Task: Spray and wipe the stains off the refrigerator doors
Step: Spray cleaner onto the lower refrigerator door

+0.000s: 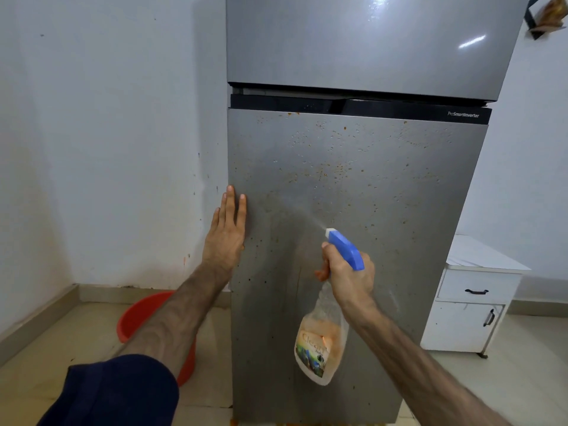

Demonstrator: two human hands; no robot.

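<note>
White wall (101, 124) left, scuffed, orange specks low. Pale tiled floor (61, 361). Red basin (135, 318) lower left. White cabinet (470, 309) right, black handles. Wall shelf (544, 16) upper right.

We grip the spray bottle (322, 339) by its neck in our right hand (350, 276), its blue nozzle (344, 247) rising above the fingers and aimed up-left at the stained lower refrigerator door (384, 195). Mist fans out from the tip. Left of the grip, our left hand (226, 232) presses flat on the door's edge, fingers straight. A red basin (138, 315) sits lower left.
</note>
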